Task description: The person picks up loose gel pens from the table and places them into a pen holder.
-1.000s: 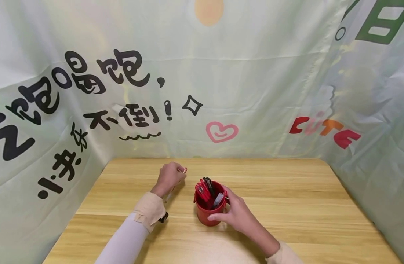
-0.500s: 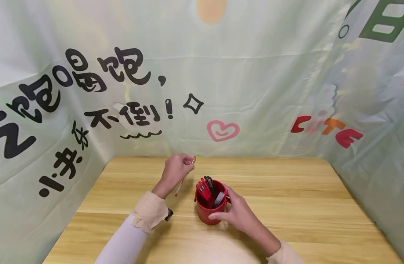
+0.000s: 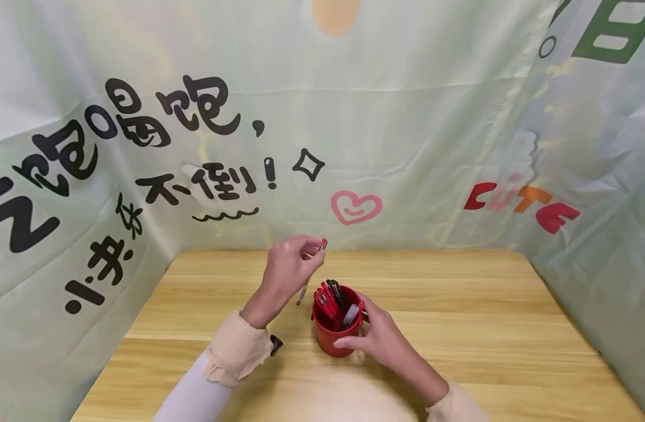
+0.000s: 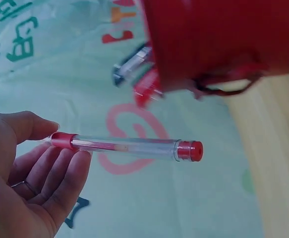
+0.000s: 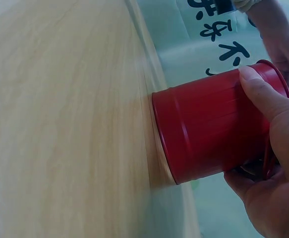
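Note:
My left hand (image 3: 286, 274) pinches a clear-barrelled pen (image 4: 129, 146) by its red end, between thumb and fingertips. Tilted, the pen hangs above the table with its other end pointing down, left of a red metal pail (image 3: 333, 341). That pail stands upright on the table. Inside it lean several red pens (image 3: 327, 300), black pens (image 3: 335, 288) and a clear pen (image 3: 351, 315). From the right side, my right hand (image 3: 384, 341) grips the pail, its thumb (image 5: 263, 91) lying along the wall near the rim. A small handle loop shows on the pail's side in the left wrist view.
The wooden table (image 3: 459, 322) ends at a printed cloth backdrop (image 3: 417, 146), which rises behind it and along both sides. A small black object (image 3: 276, 344) shows at my left wrist.
My left hand has risen and moved right toward the pail, lifting the pen with it and tilting it more upright. My right hand and the pail have stayed in place.

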Demonstrator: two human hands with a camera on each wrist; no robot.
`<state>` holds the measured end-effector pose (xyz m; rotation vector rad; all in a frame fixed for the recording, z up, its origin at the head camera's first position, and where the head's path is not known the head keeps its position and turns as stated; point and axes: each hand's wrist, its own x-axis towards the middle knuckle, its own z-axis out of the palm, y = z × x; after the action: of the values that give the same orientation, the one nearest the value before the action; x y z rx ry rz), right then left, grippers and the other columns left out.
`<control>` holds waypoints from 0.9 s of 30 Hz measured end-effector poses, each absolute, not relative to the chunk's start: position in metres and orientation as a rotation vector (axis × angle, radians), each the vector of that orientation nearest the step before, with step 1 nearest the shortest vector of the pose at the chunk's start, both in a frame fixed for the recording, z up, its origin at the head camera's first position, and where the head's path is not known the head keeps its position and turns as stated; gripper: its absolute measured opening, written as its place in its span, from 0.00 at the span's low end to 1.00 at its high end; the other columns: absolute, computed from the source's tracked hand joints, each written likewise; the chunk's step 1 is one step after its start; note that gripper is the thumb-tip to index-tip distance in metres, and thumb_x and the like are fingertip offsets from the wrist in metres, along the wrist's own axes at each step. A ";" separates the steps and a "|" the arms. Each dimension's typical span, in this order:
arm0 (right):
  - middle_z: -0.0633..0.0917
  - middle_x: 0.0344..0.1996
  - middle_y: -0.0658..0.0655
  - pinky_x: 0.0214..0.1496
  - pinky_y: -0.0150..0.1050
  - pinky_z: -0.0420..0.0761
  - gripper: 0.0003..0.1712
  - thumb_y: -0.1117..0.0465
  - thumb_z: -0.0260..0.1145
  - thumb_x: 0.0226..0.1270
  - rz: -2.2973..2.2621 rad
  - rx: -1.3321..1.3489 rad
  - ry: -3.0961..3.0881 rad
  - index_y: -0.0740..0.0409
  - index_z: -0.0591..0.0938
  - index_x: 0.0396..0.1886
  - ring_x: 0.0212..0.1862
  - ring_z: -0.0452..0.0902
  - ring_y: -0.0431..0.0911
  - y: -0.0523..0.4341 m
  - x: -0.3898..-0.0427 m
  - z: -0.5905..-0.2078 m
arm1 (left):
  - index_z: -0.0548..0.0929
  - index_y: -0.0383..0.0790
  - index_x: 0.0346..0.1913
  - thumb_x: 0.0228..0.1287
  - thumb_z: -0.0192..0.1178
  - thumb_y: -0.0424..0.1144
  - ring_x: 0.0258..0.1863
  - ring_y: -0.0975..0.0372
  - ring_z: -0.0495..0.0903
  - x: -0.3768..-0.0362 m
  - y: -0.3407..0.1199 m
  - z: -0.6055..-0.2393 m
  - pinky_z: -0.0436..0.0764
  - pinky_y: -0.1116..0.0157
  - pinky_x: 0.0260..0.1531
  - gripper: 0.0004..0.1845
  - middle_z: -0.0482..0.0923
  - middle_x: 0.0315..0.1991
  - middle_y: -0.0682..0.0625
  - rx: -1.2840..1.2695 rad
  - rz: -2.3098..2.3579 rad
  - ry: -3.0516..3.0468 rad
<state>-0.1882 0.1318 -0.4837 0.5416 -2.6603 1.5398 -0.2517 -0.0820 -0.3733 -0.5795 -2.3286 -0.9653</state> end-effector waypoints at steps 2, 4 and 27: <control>0.80 0.69 0.49 0.67 0.50 0.82 0.59 0.41 0.86 0.44 1.539 0.547 -2.658 0.47 0.69 0.77 0.69 0.79 0.49 0.132 -0.188 -0.484 | 0.91 0.38 0.41 0.61 0.71 0.35 0.29 0.62 0.91 -0.246 -0.080 -0.368 0.89 0.65 0.33 0.07 0.92 0.34 0.46 -0.604 -0.970 -2.297; 0.80 0.69 0.49 0.68 0.50 0.82 0.59 0.41 0.86 0.44 1.539 0.546 -2.657 0.47 0.69 0.77 0.69 0.79 0.49 0.132 -0.188 -0.484 | 0.91 0.37 0.40 0.61 0.71 0.35 0.28 0.62 0.90 -0.241 -0.077 -0.363 0.89 0.67 0.32 0.06 0.91 0.34 0.45 -0.628 -0.987 -2.266; 0.81 0.67 0.53 0.65 0.48 0.84 0.56 0.41 0.83 0.51 1.539 0.638 -2.626 0.49 0.67 0.77 0.66 0.81 0.51 0.137 -0.189 -0.487 | 0.91 0.37 0.36 0.60 0.75 0.34 0.24 0.67 0.88 -0.207 -0.062 -0.361 0.85 0.76 0.29 0.04 0.91 0.31 0.47 -0.798 -1.248 -2.220</control>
<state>-0.1889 0.1370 -0.4866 0.6382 -2.6256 1.5387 -0.2075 -0.0615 -0.3612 -0.7985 -2.2196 -1.2477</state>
